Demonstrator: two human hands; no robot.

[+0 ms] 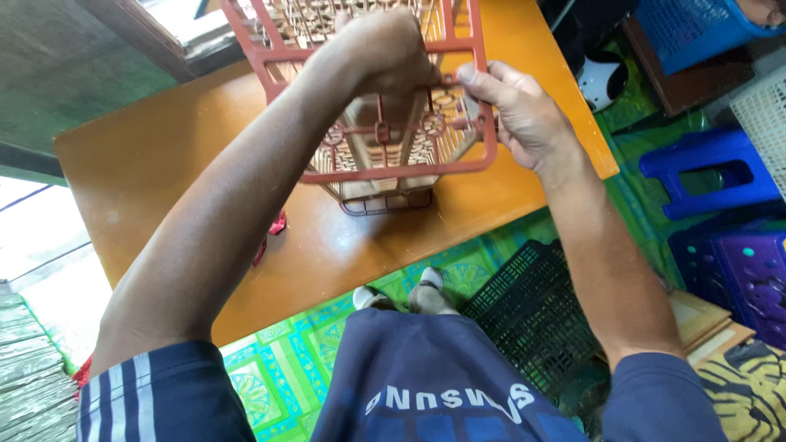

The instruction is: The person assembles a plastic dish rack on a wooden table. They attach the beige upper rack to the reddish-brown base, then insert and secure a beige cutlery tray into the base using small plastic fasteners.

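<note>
Red plastic frame bars are pinched by the right hand (524, 115) at upper centre; the left hand (385, 53) curls closed over the same red square-framed wooden lattice cage (393, 139), which rests on the orange wooden table (164, 164).

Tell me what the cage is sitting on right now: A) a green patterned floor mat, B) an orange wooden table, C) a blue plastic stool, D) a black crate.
B: the red cage stands on the orange table, with the left hand and right hand on its frame.
</note>
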